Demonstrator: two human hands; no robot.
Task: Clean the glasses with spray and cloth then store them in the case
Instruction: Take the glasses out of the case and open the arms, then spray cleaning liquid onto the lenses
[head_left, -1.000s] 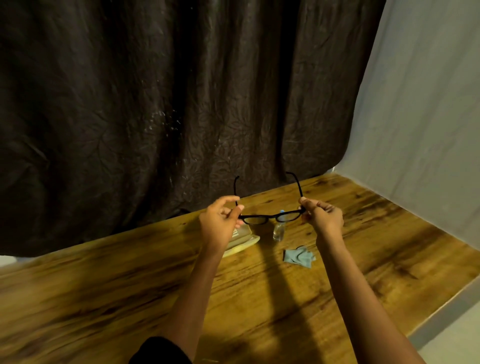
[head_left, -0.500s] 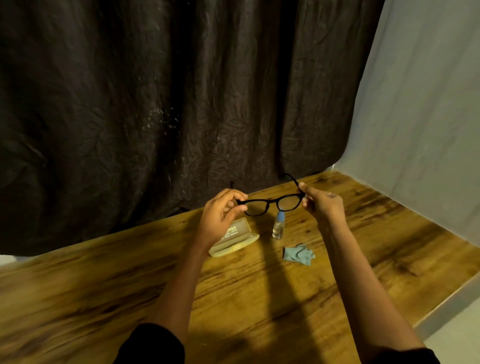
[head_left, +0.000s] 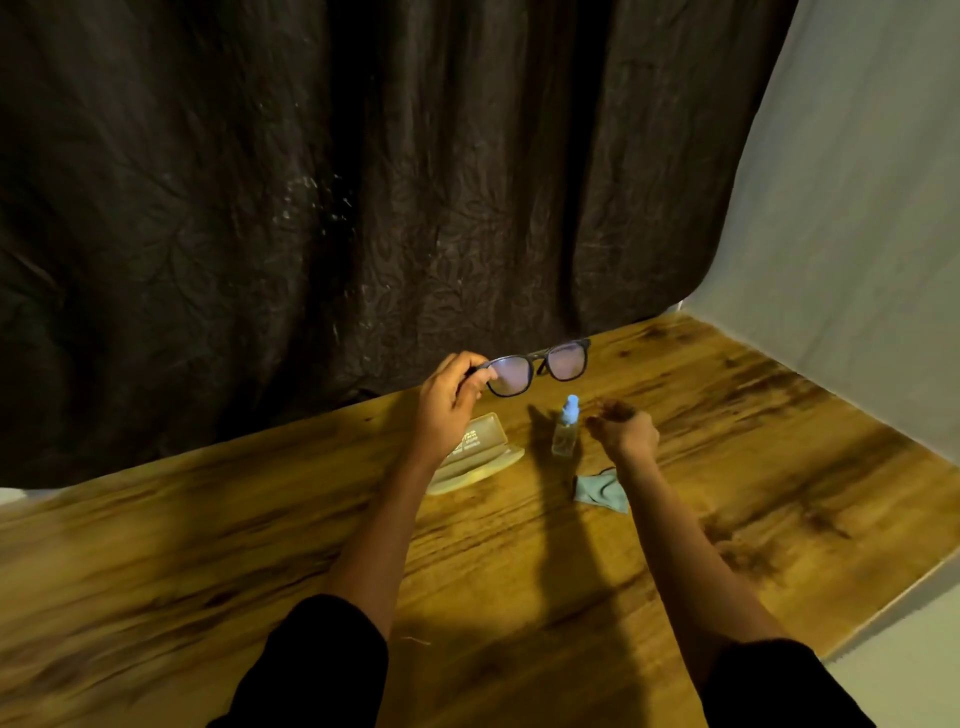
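Note:
My left hand (head_left: 449, 402) holds the black-framed glasses (head_left: 540, 366) by their left end, lenses facing me, above the far side of the wooden table (head_left: 260, 545). My right hand (head_left: 623, 428) is empty, fingers loosely apart, just right of the small clear spray bottle (head_left: 565, 428) with a blue cap, which stands upright. A light blue cloth (head_left: 597, 491) lies crumpled on the table under my right wrist. The pale yellow glasses case (head_left: 475, 457) lies open below my left hand, partly hidden by my forearm.
A dark curtain (head_left: 311, 208) hangs behind the table's far edge. A pale wall (head_left: 857, 234) stands at the right. The table's right edge (head_left: 909, 597) runs diagonally at the lower right.
My right hand has let go of the glasses and dropped down beside the spray bottle. My left hand now holds the glasses alone, tilted so the lenses face me.

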